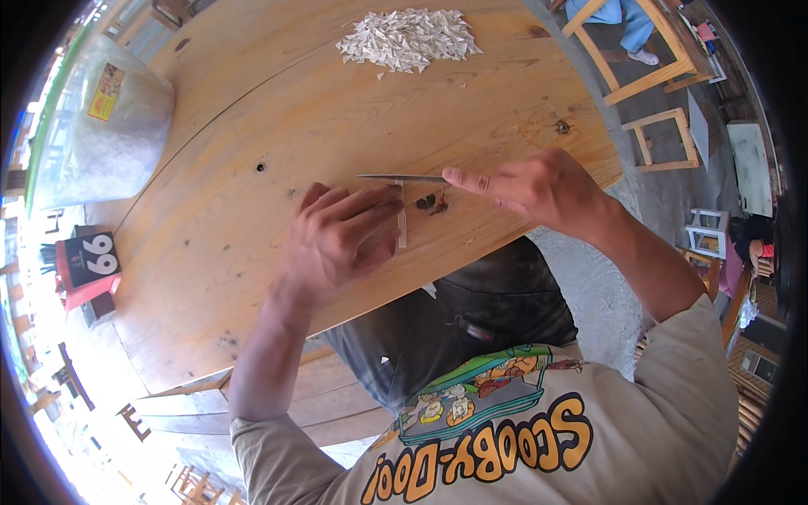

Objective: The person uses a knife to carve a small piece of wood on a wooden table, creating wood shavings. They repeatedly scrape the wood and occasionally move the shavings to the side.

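Note:
My right hand (543, 192) grips a thin-bladed knife (396, 177); its handle is hidden in the fist and the index finger stretches along it. The blade points left, low over the wooden table (337, 135), and crosses the top end of a narrow whitish strip (402, 231). At the strip's left side is my left hand (337, 231), its fingers bent and closed against the strip. Farther off on the table lies a heap of small white triangular pieces (408, 40), with a few loose bits at its near edge.
A big clear plastic bag (126, 126) with a yellow label stands at the far left. Near the left edge is a black number stand (93, 257) by a red holder (91, 290). Wooden stool frames (661, 139) stand on the floor at right, where another person's leg (638, 34) shows.

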Tool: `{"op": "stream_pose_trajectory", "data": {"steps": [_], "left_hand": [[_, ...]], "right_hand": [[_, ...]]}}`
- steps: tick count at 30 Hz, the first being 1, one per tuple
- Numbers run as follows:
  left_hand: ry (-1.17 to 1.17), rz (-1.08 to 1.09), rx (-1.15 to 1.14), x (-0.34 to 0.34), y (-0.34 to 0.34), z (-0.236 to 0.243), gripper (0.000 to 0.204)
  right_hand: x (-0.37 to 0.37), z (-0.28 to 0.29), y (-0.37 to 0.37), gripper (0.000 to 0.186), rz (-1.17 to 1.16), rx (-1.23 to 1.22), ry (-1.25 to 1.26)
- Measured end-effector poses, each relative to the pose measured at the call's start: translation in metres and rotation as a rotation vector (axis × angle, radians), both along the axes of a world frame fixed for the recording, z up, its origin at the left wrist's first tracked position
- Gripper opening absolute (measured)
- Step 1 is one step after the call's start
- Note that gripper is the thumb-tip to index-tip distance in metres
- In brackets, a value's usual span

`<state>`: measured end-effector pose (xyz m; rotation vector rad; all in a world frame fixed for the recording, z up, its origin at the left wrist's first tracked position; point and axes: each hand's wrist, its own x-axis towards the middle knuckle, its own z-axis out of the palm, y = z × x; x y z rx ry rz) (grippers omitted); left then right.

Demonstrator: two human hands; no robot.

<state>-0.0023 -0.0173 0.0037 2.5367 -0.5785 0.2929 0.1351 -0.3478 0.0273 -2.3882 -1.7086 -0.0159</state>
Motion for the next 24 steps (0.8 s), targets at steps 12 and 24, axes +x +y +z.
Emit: {"op": "stream_pose_trajectory", "data": {"steps": [12,24], "left_hand": [[0.044,0.023,-0.015,-0.001,-0.002,0.004,0.036],[0.061,0.02,0.006,0.002,0.002,-0.001,0.04]], "right_hand": [[0.011,-0.001,0.001,0.083,0.031,-0.061,-0.045],[0.012,0.001,0.0,0.086,0.033,-0.028,-0.104]]}}
